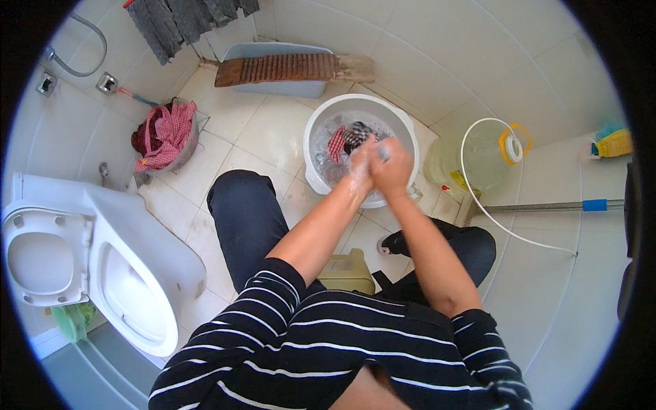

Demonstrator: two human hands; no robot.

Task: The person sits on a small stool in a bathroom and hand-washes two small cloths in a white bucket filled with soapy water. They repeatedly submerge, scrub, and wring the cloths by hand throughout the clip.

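Observation:
A round white plastic basin [311, 171] on the floor holds sudsy water. My left hand [362, 160] and my right hand [393, 165] press together over its near side, wet and slightly blurred. Both are closed around a black-and-white checked cloth [359, 134], part of which sticks out beyond the fingers into the suds. Next to it in the water lies a red-and-white checked cloth [336, 144]; whether the two are one piece I cannot tell. Foam clings to my left wrist.
A ribbed wooden washboard [287, 69] rests across a light-blue tub [307, 91]. Red checked laundry [166, 133] fills a basin at left, near a toilet [138, 302]. At right stand a large plastic jug [451, 159] with a white hose [464, 154] looping past and a pole [533, 207].

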